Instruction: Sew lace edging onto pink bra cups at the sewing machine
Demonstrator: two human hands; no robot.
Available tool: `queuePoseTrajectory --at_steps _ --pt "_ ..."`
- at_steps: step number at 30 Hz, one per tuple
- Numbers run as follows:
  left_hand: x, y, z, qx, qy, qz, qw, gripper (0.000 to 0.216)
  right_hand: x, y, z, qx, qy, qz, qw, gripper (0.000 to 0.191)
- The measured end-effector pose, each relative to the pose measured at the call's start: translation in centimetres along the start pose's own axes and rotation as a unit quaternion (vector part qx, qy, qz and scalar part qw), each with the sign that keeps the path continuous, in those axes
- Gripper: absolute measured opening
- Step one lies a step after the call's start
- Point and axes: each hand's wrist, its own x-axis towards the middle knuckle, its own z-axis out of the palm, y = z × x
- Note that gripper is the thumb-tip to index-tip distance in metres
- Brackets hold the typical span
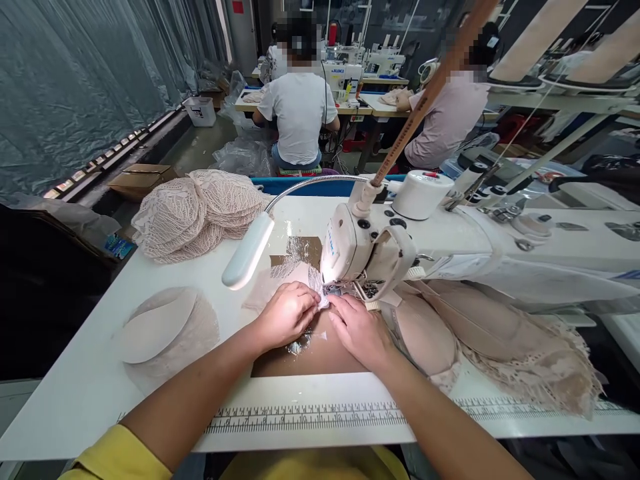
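Observation:
My left hand [286, 313] lies curled on a piece of beige lace fabric [287, 273] just left of the needle, fingers pressed down on it. My right hand [359, 330] rests beside it with fingers closed on the same lace at the presser foot of the white sewing machine [350, 247]. A brown mat [310, 360] lies under both hands. A beige moulded cup [423, 333] sits right of my right hand.
A heap of lace cups [200, 213] sits at the back left of the white table [75, 393]. A stack of foam cups [160, 333] lies at the left. A lamp [249, 250] hangs over the work. Lace pieces [540, 360] pile at the right. Two people sit at machines behind.

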Motion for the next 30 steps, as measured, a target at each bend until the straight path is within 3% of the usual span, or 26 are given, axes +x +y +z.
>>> queuePoseTrajectory --at_steps 4,8,10,12,15,20,26,30 --pt "0.2 0.0 0.0 -0.022 -0.003 -0.023 0.999 0.022 0.6 -0.6 0.2 -0.006 0.012 0.002 1.000 0.026" --pt "-0.1 0.2 -0.9 -0.002 -0.056 -0.008 0.998 0.013 1.0 -0.8 0.4 -0.001 0.033 -0.024 0.999 0.025" --pt "-0.3 0.2 -1.5 0.011 -0.085 0.005 0.996 0.031 1.0 -0.5 0.5 0.015 0.049 -0.041 0.998 0.027" --pt "-0.3 0.1 -1.9 0.035 -0.097 0.019 0.994 0.034 1.0 -0.1 0.7 0.034 0.061 -0.061 0.996 0.028" --pt "-0.2 -0.2 -1.8 0.079 -0.078 0.039 0.993 0.011 0.7 0.4 0.9 0.049 0.066 -0.088 0.993 0.029" --pt "-0.1 -0.6 -1.3 0.115 -0.056 0.053 0.990 0.032 -0.4 0.7 0.7 0.019 0.061 -0.114 0.991 0.028" --pt "-0.4 0.2 -1.8 0.120 -0.085 0.109 0.983 0.026 -1.1 0.4 0.2 -0.013 0.039 -0.119 0.992 0.032" --pt "-0.4 0.4 -1.4 0.127 -0.083 0.094 0.984 0.027 -1.0 0.3 0.3 -0.025 0.040 -0.110 0.993 0.033"
